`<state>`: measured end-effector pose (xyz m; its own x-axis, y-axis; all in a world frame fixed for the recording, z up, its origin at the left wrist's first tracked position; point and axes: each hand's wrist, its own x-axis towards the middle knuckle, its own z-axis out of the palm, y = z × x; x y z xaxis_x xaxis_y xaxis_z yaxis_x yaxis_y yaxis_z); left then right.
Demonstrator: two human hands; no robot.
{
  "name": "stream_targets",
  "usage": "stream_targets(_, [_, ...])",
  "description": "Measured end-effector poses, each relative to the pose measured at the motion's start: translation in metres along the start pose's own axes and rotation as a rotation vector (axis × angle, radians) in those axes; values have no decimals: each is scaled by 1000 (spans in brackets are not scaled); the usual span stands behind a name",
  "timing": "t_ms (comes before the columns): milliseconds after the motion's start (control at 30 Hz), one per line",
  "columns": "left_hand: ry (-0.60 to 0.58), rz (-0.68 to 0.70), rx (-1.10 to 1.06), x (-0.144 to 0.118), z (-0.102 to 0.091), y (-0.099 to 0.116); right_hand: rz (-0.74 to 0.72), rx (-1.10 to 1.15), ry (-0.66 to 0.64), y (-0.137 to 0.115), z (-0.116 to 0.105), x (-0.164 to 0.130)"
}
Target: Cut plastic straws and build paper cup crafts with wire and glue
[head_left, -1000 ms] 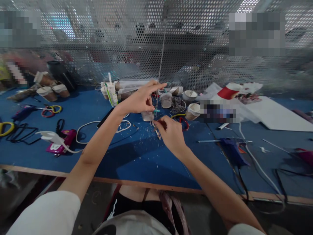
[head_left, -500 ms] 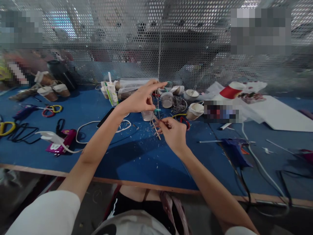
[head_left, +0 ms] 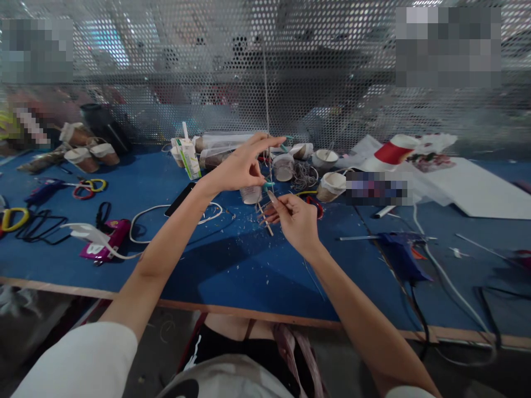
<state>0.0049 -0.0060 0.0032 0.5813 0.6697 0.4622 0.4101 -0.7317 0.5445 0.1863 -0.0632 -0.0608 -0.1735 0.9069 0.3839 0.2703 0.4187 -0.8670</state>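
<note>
A thin pale string (head_left: 266, 94) hangs down in front of the mesh screen and runs to my hands. My left hand (head_left: 238, 168) is at the string with the palm turned down, thumb and a bent finger drawn together beside it and the upper fingers stretched out. Small teal bits show at its fingertips; I cannot make out what they are. Just below, my right hand (head_left: 297, 221) pinches the lower part of the string between thumb and forefinger, its other fingers curled. Behind the hands stand a clear plastic cup (head_left: 251, 194) and a thin wooden stick (head_left: 265, 220).
Paper cups (head_left: 332, 187), a tangle of grey string (head_left: 305, 176) and a drink carton (head_left: 188, 157) line the back. A blue glue gun (head_left: 402, 257) lies right, a purple glue gun (head_left: 105, 240) left. Scissors (head_left: 89, 188), cables and white scraps lie on the blue table (head_left: 232, 287).
My right hand has shifted slightly, its thumb now pointing up at the string. The string's upper part leans a little more to the left. My left hand stays nearly in place.
</note>
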Motion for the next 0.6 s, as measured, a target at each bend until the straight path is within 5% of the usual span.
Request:
stream_targets(300, [15, -29, 30, -1, 1, 3, 11, -14, -19, 2, 0, 2])
stream_targets(600, [12, -19, 49, -1, 4, 2, 7, -76, 97, 1, 0, 3])
